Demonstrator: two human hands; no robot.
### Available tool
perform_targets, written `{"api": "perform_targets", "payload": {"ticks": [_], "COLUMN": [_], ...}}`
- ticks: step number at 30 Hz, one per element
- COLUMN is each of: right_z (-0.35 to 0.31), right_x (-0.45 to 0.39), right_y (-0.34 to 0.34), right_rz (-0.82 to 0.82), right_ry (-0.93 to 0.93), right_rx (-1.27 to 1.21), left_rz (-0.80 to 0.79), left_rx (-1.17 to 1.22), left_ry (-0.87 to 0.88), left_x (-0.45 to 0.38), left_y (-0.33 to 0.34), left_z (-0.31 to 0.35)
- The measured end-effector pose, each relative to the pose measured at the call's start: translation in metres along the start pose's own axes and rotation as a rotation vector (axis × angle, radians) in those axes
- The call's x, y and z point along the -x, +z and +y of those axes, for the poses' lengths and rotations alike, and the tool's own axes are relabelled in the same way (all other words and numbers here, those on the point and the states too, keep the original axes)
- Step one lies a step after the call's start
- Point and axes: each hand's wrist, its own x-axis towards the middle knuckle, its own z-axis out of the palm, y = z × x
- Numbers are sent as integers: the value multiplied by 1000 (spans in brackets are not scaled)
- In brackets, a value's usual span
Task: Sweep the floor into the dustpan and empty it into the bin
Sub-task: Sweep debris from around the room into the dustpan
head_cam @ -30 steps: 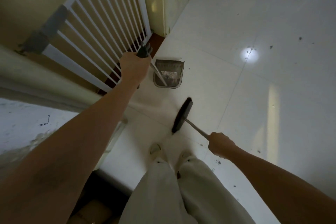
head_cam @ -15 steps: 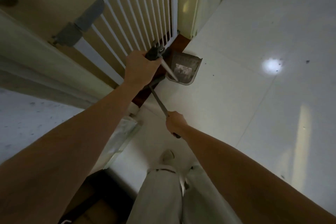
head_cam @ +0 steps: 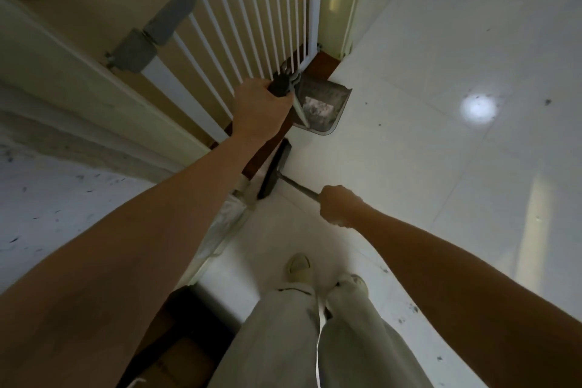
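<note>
Grey dustpan — gritty, scoop-shaped.

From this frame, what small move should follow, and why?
Probably draw the broom toward the dustpan. The right hand grips its handle, the left hand holds the dustpan's, and the brush head lies apart from the pan mouth, which already holds debris.

- Beyond my right hand, the floor is glossy white tile, mirroring a lamp.
- In it, the broom handle looks metal.
- By my left hand, the gate bars look smooth, white-painted.
- My trousers are matt cloth.
</note>
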Motion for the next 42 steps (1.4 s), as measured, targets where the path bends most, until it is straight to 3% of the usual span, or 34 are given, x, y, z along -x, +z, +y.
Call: {"api": "perform_targets", "payload": {"ticks": [7,15,22,31,39,42], "right_z": [11,48,52,73,145,165], "right_x": [10,31,55,21,60,86], "right_y": [29,26,-14,27,30,34], "right_rz": [-75,2,76,57,35,10], "right_ry": [-12,52,85,124,347,428], "right_rx": [-20,201,101,20,-29,-75], "left_rz": [10,-21,-19,-70,-124,-214], "left_rx": [81,32,12,0,-29,27], "left_ry": [-31,29,-19,-44,18,4], "left_x": [6,16,24,28,47,63], "left_y": [3,8,11,38,90,110], "left_z": [-4,4,39,30,30,48]}}
